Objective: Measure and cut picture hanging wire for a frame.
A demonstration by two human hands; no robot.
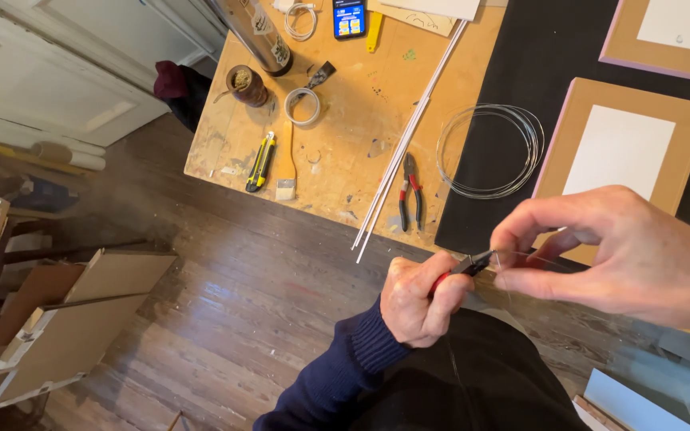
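Wire [513, 259], thin, light and springy, we pinch near its end in the right hand [632, 255] while the left hand [417, 299] clamps red-handled pliers [461, 270] on it.

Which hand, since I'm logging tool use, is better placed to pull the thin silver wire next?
Probably the right hand: its fingertips pinch the thin silver wire, while the left hand grips the red-handled pliers.
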